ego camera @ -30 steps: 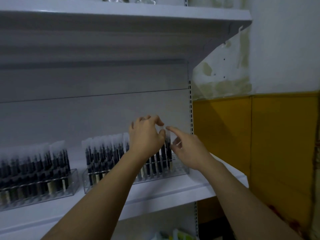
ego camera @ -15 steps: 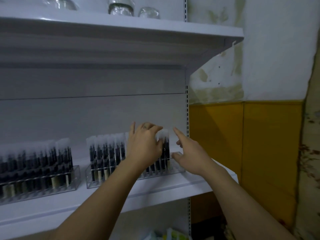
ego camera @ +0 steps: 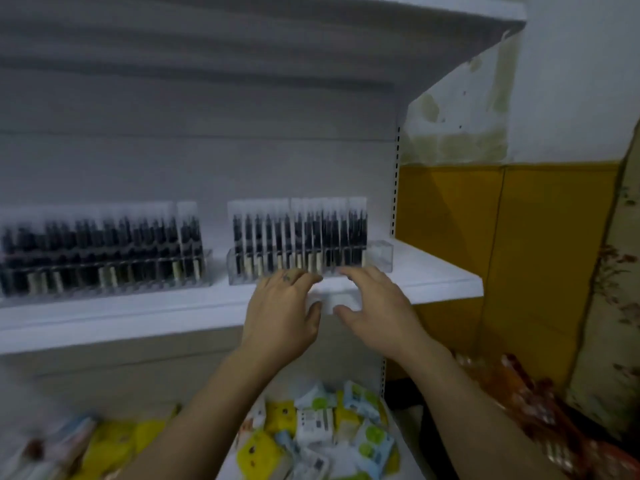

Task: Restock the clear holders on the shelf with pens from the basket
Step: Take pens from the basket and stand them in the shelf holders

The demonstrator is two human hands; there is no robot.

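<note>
The left hand (ego camera: 281,318) and right hand (ego camera: 379,311), fingers loosely spread and gripping nothing, reach to the front of the right clear holder (ego camera: 381,255), which stands on the white shelf (ego camera: 138,318) packed with dark pens (ego camera: 298,233).

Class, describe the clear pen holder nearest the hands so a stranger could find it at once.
Find the white shelf carrying two clear holders of black pens. Take the right holder, nearer the yellow wall, just behind the left hand and right hand. Unlike the left holder, its right end stands empty.
</note>
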